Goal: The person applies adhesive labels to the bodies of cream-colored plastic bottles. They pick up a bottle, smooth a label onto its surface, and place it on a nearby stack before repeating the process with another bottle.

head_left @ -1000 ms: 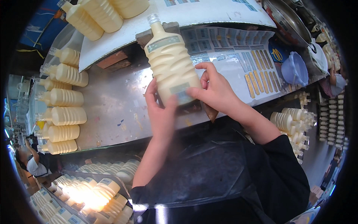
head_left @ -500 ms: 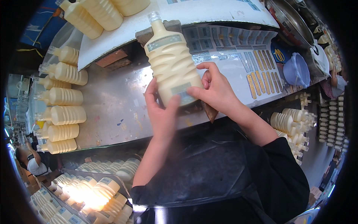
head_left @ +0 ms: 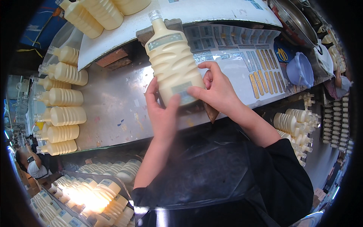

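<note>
A cream-coloured bottle (head_left: 174, 62) with wavy ridges and a clear neck leans back, its upper part against a grey block (head_left: 145, 34). One bluish label strip crosses its shoulder, and another label (head_left: 183, 90) sits low on its front. My left hand (head_left: 162, 104) curls round the lower left side, its thumb, slightly blurred, at the lower label's edge. From the other side my right hand (head_left: 213, 89) grips the bottle, thumb pressed on the label's right end and fingers along the side. Beneath the bottle's base, a brown wedge-shaped corner (head_left: 211, 112) shows.
Several cream bottles (head_left: 68, 97) lie at the left table edge; more stand on the white shelf (head_left: 181, 13). To the right are label sheets (head_left: 245, 62), gold and blue strips (head_left: 261, 85), yellow-handled scissors (head_left: 283, 55) and a purple bucket (head_left: 300, 70). Crates of bottles (head_left: 90, 193) sit lower left.
Both hands keep their hold on the bottle, thumbs at the lower label. The whole view has shifted very slightly; nothing else visibly differs.
</note>
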Demonstrator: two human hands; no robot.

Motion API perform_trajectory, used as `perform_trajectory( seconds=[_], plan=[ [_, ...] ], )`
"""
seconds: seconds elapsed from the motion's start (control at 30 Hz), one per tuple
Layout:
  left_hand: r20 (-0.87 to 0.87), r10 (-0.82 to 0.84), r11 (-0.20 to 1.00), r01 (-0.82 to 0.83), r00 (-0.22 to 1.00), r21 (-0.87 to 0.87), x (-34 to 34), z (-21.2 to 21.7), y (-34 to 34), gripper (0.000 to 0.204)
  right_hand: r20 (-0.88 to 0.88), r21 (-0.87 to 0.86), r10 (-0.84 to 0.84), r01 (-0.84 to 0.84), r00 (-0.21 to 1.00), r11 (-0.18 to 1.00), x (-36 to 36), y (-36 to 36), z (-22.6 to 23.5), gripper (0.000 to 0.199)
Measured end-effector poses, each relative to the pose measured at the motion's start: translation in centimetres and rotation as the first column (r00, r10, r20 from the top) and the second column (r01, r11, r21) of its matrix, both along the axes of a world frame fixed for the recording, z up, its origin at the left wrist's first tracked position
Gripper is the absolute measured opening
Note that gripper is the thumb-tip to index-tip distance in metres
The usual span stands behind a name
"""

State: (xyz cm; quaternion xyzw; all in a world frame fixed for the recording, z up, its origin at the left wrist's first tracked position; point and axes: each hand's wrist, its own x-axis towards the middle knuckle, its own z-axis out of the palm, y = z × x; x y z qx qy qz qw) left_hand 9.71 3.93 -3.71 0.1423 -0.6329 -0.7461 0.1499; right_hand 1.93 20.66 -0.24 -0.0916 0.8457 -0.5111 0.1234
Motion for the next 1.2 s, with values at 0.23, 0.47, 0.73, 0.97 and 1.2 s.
perform_trajectory(
  seconds=[0.23, 0.47, 0.73, 0.97, 1.2],
  plan=[
    [-0.002, -0.003, 1.000, 0.003, 1.000, -0.022, 0.0, -0.1, -0.2, 0.075, -0.005, 0.017, -0.001, 0.002, 1.000, 1.000, 0.0, 0.0, 0.1, 0.071],
    [-0.038, -0.024, 0.988, 0.030, 0.999, 0.153, 0.1, -0.2, -0.3, 0.068, 0.153, -0.113, 0.050, -0.032, 0.987, 0.993, -0.7, 0.6, 0.0, 0.075],
    [0.008, -0.058, 0.998, 0.059, 0.998, -0.015, 0.3, 0.0, -0.2, 0.076, 0.016, 0.074, 0.054, -0.055, 0.998, 0.996, -0.1, 0.1, 0.9, 0.071],
    [0.002, -0.045, 0.999, 0.045, 0.999, 0.027, 0.2, 0.1, -0.1, 0.079, 0.028, 0.046, 0.047, -0.048, 0.998, 0.998, -0.2, 0.1, 0.4, 0.073],
    [0.020, -0.046, 0.999, 0.046, 0.999, -0.001, 0.3, 0.2, -0.1, 0.085, 0.128, -0.139, 0.061, -0.043, 0.990, 0.989, -1.1, 1.0, 0.7, 0.050]
  ],
)
